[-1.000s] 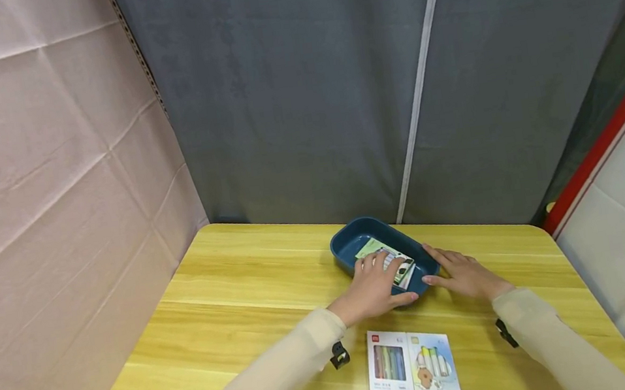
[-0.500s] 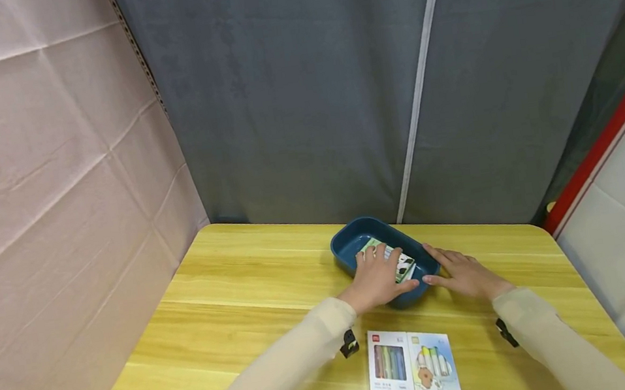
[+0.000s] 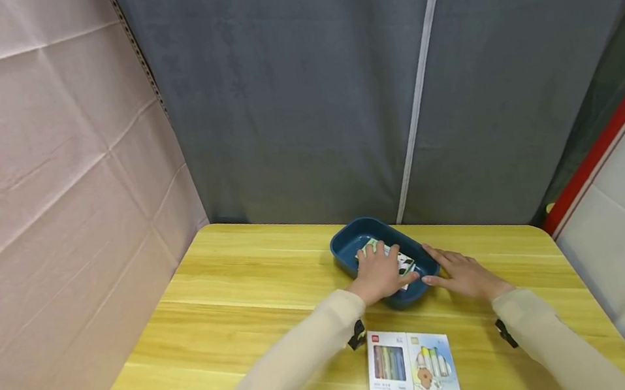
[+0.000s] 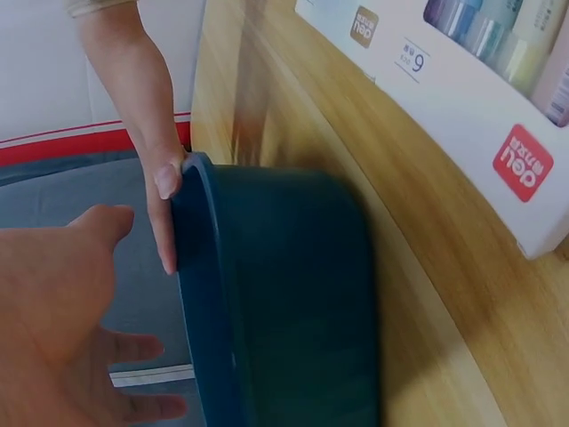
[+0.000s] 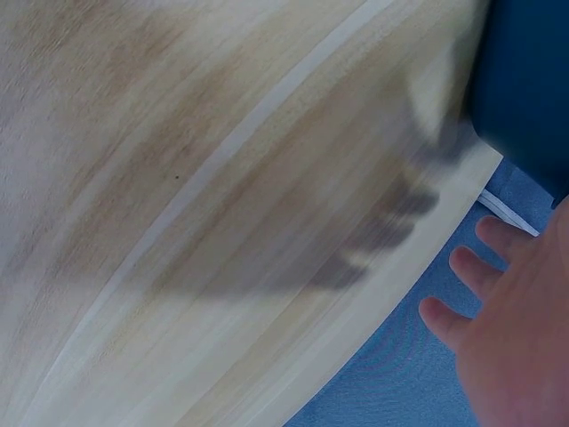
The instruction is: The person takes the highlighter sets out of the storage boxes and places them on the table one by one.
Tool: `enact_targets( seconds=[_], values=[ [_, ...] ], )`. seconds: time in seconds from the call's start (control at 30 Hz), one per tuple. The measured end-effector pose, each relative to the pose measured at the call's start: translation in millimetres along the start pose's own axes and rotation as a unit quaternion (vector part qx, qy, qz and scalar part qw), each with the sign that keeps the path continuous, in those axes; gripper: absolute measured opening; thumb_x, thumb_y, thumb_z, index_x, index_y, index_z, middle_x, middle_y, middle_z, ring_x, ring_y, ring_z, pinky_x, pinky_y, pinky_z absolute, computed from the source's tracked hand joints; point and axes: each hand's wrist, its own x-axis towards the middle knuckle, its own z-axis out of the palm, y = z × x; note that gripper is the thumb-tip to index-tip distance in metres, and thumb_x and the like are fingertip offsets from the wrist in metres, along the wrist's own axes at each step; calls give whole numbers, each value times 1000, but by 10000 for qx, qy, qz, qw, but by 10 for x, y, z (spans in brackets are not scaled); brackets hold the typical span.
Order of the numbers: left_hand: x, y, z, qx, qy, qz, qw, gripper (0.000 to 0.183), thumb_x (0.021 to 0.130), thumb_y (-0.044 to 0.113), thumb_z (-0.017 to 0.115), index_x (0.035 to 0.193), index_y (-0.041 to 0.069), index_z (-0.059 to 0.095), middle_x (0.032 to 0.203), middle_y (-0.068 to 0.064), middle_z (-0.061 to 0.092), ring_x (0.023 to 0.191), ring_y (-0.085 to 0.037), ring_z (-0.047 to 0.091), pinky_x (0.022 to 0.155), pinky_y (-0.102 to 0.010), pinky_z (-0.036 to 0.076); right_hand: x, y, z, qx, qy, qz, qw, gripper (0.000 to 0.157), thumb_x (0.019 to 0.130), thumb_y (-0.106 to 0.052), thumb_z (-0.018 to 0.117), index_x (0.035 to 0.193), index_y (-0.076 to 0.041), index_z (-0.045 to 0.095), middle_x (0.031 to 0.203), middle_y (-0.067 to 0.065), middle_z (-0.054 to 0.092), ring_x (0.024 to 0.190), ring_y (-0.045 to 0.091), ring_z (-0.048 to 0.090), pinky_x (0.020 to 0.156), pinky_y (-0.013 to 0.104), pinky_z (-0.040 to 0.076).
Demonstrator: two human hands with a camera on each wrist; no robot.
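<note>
A dark blue plastic basin [image 3: 347,233] stands near the table's back edge. Inside lies a flat green and white printed item [image 3: 407,265] with black patches, partly covered by my left hand [image 3: 379,273]. That hand reaches over the near rim, fingers spread and bent slightly downward above the item, thumb at the near right. In the left wrist view its fingers are apart at the basin's opening, and the item is hidden. My right hand [image 3: 465,272] rests against the basin's right end, straight fingers and thumb touching the rim. The right wrist view shows its other fingers loose outside the basin wall [image 5: 524,89].
Two flat white boxes of colouring pens lie side by side in front of the basin: one with a clear window [image 3: 390,366], one with a picture print [image 3: 433,367]. A grey curtain [image 3: 287,93] hangs behind the wooden table [image 3: 231,298].
My left hand has shifted slightly right and inward over the basin, covering more of the printed item's left part. My right hand has stayed at the rim. Basin and boxes have not moved.
</note>
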Motion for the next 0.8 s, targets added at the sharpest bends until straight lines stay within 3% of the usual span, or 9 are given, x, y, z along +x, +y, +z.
enact_targets(
  seconds=[0.37, 0.8],
  values=[
    [139, 28, -3, -3, -382, -613, 9974, 81, 87, 74, 50, 150, 24, 41, 155, -9, 42, 142, -34, 39, 116, -54, 32, 5, 3, 14, 33, -69, 88, 9999, 84, 95, -67, 43, 160, -26, 11, 160, 23, 29, 144, 53, 28, 110, 76, 17],
    [364, 14, 176, -59, -849, -824, 9930, 86, 86, 78, 48, 154, 27, 33, 160, -9, 33, 147, -35, 31, 118, -56, 28, 9, 18, 12, 48, -25, 11, 10000, 83, 96, -65, 44, 160, -25, 11, 160, 24, 30, 143, 54, 29, 109, 76, 18]
  ],
)
